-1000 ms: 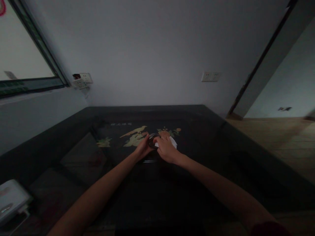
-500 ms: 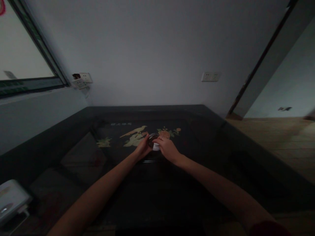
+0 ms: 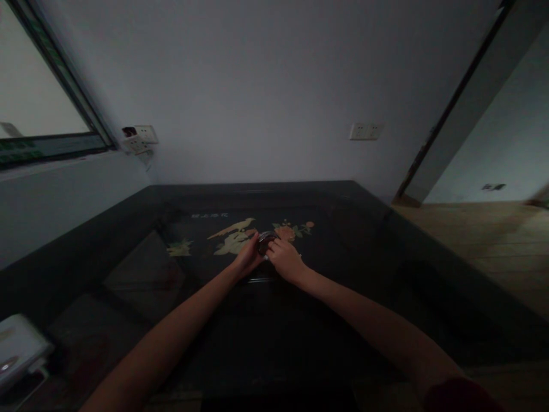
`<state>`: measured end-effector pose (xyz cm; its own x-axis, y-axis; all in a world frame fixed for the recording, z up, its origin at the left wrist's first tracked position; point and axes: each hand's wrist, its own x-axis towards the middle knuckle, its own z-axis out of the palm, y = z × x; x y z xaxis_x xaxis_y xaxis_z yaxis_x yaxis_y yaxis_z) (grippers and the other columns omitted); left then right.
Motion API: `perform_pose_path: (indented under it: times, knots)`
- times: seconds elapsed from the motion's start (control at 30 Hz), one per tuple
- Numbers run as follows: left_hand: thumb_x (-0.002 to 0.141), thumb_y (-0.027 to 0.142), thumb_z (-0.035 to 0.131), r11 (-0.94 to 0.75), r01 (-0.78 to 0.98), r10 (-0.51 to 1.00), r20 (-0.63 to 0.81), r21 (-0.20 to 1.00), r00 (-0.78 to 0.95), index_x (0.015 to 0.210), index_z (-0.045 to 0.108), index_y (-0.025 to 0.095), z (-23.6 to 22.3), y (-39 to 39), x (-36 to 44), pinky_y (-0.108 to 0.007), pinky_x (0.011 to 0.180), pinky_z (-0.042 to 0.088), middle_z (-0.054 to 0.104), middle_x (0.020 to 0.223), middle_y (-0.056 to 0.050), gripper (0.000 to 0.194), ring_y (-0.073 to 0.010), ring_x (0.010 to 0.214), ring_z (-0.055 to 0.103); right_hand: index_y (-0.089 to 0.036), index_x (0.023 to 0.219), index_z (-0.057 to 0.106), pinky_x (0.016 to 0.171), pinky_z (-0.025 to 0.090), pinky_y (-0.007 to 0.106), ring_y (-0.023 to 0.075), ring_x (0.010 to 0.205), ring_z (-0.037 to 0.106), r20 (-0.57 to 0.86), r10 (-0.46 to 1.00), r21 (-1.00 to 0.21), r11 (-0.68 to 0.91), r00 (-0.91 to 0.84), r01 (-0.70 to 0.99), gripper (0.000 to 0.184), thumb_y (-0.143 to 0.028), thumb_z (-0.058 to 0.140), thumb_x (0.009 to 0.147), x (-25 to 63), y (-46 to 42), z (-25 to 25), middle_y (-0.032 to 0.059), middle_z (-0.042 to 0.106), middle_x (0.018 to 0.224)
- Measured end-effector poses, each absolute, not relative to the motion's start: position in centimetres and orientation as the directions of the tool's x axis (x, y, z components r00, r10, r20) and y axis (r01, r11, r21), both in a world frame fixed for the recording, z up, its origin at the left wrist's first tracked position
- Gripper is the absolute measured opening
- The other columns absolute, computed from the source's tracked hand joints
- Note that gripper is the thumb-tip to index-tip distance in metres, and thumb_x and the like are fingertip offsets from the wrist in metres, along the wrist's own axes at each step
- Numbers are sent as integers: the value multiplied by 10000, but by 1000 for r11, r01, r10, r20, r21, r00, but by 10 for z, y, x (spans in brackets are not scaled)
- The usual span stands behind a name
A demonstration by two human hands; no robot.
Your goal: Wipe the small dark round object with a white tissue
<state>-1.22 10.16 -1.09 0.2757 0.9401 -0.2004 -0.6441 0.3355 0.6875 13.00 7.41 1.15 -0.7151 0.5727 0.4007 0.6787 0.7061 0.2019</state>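
Both my hands meet over the middle of a dark glass table [image 3: 343, 252] that has a bird-and-flower picture on it. My left hand [image 3: 246, 258] grips the side of a small round dark object [image 3: 265, 240], perhaps a glass or jar. My right hand [image 3: 285, 260] is closed beside it, fingers pressed against the object. Only a tiny speck of the white paper or cloth shows under the right fingers; the rest is hidden in the hand.
A white device [image 3: 17, 352] with a cable lies at the table's near left corner. Wall sockets [image 3: 139, 140] sit at the back left and another socket plate [image 3: 365, 131] at the back right. Wooden floor [image 3: 480, 240] lies to the right.
The white paper or cloth that stuck out past my right hand has been drawn in under the fingers. Both hands stay at the round object.
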Motion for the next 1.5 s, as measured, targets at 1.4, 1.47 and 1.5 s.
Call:
perform_pose_path:
  times: [1.4, 1.47, 1.5]
  knots:
    - [934, 321, 356, 321, -656, 944, -171, 683, 283, 955, 664, 118, -13, 104, -17, -275, 669, 501, 703, 882, -103, 369, -175, 743, 642, -108, 1079, 614, 895, 442, 344, 212, 967, 547, 490, 542, -35, 795, -683, 605, 243, -109, 481, 875, 135, 67, 12, 102, 672, 1008]
    - [935, 324, 354, 310, -663, 947, -162, 682, 276, 956, 663, 113, -11, 103, -16, -272, 699, 504, 705, 890, -108, 374, -176, 771, 650, -105, 1141, 580, 946, 419, 350, 210, 1028, 529, 500, 561, -133, 802, -660, 582, 294, -108, 495, 860, 134, 66, 10, 103, 649, 1087]
    - [938, 317, 346, 301, -668, 950, -156, 681, 269, 950, 663, 111, -10, 102, -16, -265, 715, 504, 707, 885, -105, 378, -171, 781, 652, -102, 1172, 558, 968, 406, 353, 209, 1063, 518, 502, 572, -176, 802, -648, 571, 327, -98, 495, 851, 134, 65, 9, 113, 623, 1141]
